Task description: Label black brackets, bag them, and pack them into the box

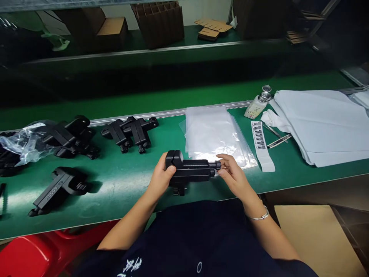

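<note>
My left hand (pixel 162 175) is wrapped round one end of a black device (pixel 190 171), its thumb lying on top. The device is held level above the bench's front edge, with a rounded block at the left end and small ribbed knobs at the right. The thumb and curled fingers of my right hand (pixel 234 177) close about the end knob (pixel 218 165). Just behind the device lies a stack of clear plastic bags (pixel 211 130). A similar black device with light lettering (pixel 59 188) rests on the bench to the left.
More black devices (pixel 129 132) lie at the back left, some by crumpled clear plastic (pixel 27 142). On the right are a label strip (pixel 261 146), tweezers (pixel 279 141), a pump bottle (pixel 258 104) and white sheets (pixel 325 127). A red stool (pixel 29 256) stands below left.
</note>
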`<state>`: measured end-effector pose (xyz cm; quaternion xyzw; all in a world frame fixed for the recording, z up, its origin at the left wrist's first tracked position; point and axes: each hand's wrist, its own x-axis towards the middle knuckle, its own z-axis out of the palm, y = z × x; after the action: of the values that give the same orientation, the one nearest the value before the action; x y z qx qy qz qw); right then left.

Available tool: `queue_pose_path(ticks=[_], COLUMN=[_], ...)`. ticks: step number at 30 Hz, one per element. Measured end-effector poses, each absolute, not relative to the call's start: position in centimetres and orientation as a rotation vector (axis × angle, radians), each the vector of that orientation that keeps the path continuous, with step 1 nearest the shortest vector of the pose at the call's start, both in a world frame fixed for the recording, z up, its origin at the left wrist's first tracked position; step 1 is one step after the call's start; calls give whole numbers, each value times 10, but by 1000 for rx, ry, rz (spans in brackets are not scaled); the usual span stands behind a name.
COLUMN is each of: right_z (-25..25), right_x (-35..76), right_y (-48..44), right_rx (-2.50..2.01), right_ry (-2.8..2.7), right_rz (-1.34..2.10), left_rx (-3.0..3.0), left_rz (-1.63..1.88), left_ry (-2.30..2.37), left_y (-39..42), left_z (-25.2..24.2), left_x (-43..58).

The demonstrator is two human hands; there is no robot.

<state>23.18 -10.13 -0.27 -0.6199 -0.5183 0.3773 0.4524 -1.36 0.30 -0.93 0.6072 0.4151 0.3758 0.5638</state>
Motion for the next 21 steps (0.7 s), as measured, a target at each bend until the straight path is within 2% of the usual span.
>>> queue_pose_path(ticks=[15,21], right_z=[9,-1], right_x=[231,235], right_y=[-101,-102], right_rx=[-1608,-1491], right_ry=[-1333,-1232], right_rz=[834,948], left_rx=[1104,1375], left_rz=[805,887], left_ry=[1013,936], left_y=[2,-2], left_z=[-4,5], left_x=[-2,-3])
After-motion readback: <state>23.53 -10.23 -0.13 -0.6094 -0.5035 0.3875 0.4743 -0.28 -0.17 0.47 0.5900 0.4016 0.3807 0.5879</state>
